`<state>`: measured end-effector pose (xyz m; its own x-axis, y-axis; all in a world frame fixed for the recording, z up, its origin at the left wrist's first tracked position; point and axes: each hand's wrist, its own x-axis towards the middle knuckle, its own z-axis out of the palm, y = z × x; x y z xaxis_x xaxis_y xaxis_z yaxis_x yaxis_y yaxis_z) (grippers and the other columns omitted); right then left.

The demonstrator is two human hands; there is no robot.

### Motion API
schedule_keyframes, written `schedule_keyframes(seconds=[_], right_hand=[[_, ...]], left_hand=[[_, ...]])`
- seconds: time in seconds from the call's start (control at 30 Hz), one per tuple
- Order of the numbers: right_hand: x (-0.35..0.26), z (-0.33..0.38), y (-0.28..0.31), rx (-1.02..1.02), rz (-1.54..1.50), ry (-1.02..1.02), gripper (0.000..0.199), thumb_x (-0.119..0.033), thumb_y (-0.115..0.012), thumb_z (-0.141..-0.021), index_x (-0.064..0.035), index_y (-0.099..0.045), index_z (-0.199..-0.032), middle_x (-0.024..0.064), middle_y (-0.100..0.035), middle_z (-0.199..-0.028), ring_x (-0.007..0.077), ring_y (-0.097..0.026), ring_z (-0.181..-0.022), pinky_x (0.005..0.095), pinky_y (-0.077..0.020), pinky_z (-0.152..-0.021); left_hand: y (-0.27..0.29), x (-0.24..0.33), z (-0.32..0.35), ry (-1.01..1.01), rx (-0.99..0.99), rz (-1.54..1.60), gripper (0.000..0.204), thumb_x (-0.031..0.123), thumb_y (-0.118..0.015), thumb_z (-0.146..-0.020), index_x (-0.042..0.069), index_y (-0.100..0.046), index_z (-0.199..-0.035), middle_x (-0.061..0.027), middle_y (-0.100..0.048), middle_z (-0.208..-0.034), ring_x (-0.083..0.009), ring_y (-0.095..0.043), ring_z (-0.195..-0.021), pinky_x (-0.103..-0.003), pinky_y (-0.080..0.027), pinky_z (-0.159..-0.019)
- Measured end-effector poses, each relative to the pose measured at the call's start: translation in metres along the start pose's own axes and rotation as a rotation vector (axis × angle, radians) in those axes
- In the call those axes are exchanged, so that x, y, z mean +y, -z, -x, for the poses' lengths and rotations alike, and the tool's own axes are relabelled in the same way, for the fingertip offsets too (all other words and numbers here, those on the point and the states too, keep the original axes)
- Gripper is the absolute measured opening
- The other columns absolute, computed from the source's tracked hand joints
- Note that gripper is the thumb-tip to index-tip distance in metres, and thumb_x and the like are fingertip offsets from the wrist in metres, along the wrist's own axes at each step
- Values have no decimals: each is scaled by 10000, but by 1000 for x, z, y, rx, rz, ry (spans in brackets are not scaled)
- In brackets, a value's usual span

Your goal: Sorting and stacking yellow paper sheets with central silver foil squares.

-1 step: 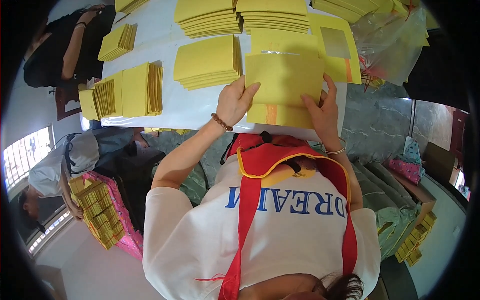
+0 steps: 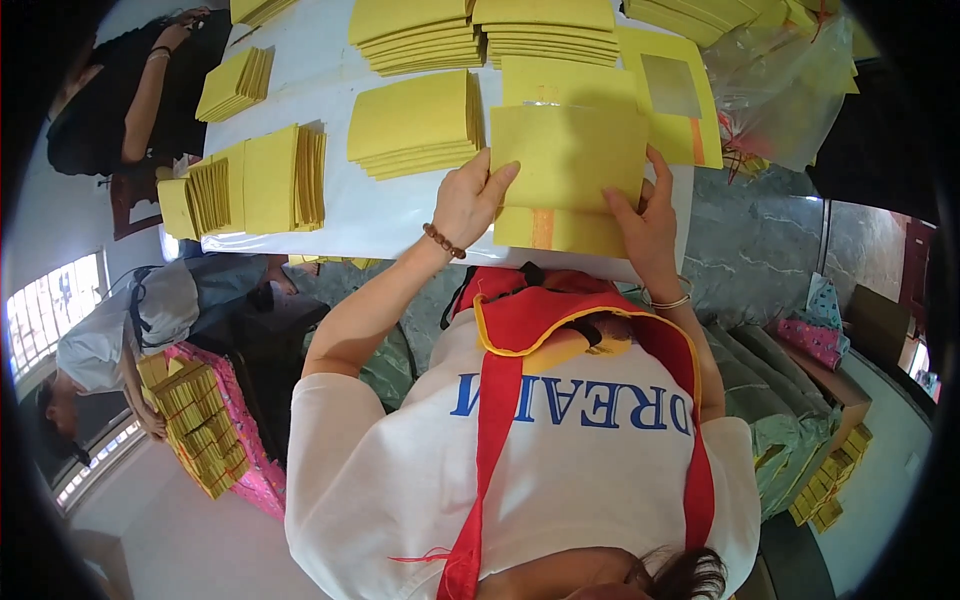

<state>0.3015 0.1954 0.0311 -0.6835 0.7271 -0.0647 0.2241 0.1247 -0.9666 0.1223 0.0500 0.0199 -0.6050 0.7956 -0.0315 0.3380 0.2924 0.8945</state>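
Observation:
My left hand [image 2: 468, 200] grips the left edge of a plain yellow paper sheet [image 2: 570, 155], thumb on top. My right hand [image 2: 645, 225] holds the same sheet at its lower right corner, fingers spread along the edge. The sheet lies over another yellow sheet with an orange stripe [image 2: 560, 232] at the near edge of the white table [image 2: 380, 215]. A bead bracelet is on my left wrist and thin bangles are on the right.
Stacks of yellow paper [image 2: 415, 125] cover the table, with upright bundles [image 2: 270, 180] at the left. A sheet with a silver square [image 2: 670, 90] and a clear plastic bag [image 2: 790, 90] lie to the right. One person [image 2: 120, 90] sits far left; another [image 2: 110, 330] bends over paper bundles [image 2: 200, 420].

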Motion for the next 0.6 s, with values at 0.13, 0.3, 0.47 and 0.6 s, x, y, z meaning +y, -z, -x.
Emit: schedule_keyframes(seconds=[0.13, 0.3, 0.47, 0.6], right_hand=[[-2, -5, 1, 11, 29, -36, 658, -88, -596, -835, -79, -221, -1376, 82, -632, -905, 82, -563, -746, 196, -430, -644], [0, -13, 3, -62, 104, -59, 464, -154, -638, -798, -27, -510, -1225, 125, -652, -965, 121, -606, -775, 242, -469, -664], [7, -18, 0, -21, 33, -76, 404, -163, -644, -791, -29, -572, -1165, 142, -654, -971, 122, -611, -758, 244, -472, -672], [7, -19, 0, -6, 114, -81, 425, -177, -647, -778, -29, -569, -1168, 144, -663, -888, 120, -607, -698, 242, -467, -637]], left_hand=[[-5, -25, -9, 154, -14, 215, 317, 297, -561, -868, 1, -514, -766, -100, -502, -561, -195, -466, -477, -325, -366, -474], [-4, -32, -15, 224, -64, 239, 279, 258, -577, -864, 6, -521, -757, -25, -487, -548, -102, -430, -481, -276, -348, -456], [-6, -31, -17, 274, -86, 358, 225, 215, -574, -872, 11, -542, -782, 13, -488, -559, -54, -417, -480, -240, -330, -437], [-7, -30, -18, 280, -74, 368, 210, 211, -570, -876, 7, -554, -825, 11, -493, -559, -53, -419, -469, -239, -334, -429]])
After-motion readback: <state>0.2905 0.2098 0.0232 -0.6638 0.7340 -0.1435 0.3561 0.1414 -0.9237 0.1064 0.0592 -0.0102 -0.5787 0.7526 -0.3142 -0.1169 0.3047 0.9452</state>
